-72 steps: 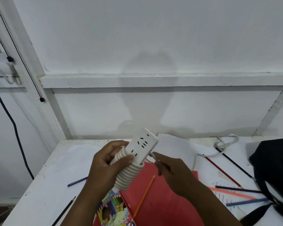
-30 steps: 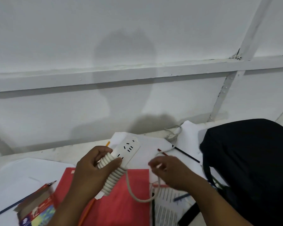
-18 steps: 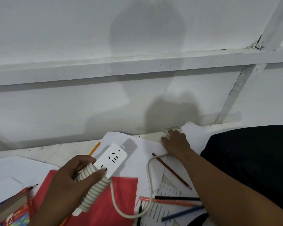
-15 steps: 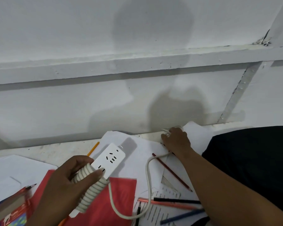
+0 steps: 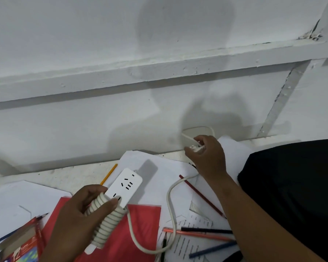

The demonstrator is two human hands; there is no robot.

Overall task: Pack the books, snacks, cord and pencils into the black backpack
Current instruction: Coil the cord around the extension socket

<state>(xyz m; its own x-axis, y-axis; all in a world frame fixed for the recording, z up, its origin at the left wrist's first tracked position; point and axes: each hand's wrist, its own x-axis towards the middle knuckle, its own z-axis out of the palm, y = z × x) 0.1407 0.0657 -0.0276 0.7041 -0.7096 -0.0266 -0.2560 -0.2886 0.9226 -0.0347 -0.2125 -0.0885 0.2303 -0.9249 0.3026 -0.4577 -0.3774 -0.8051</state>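
White cord [image 5: 169,208] is being wound: left hand [image 5: 80,220] grips the wrapped power strip [image 5: 125,188], right hand [image 5: 206,157] pinches its loose end at the table's far edge. Next, wrap the slack, then reach the black backpack [image 5: 295,195].

A white painted wall [image 5: 83,35] fills the upper view. A horizontal painted rail [image 5: 159,70] crosses it, rising slightly toward the right. A diagonal brace [image 5: 280,99] runs from the rail down to the wall's foot; cracked paint shows where an upright meets the rail at upper right [image 5: 311,35]. Soft shadows fall on the wall at centre. Below, the white surface [image 5: 64,173] meets the wall, scuffed and speckled along its far edge.
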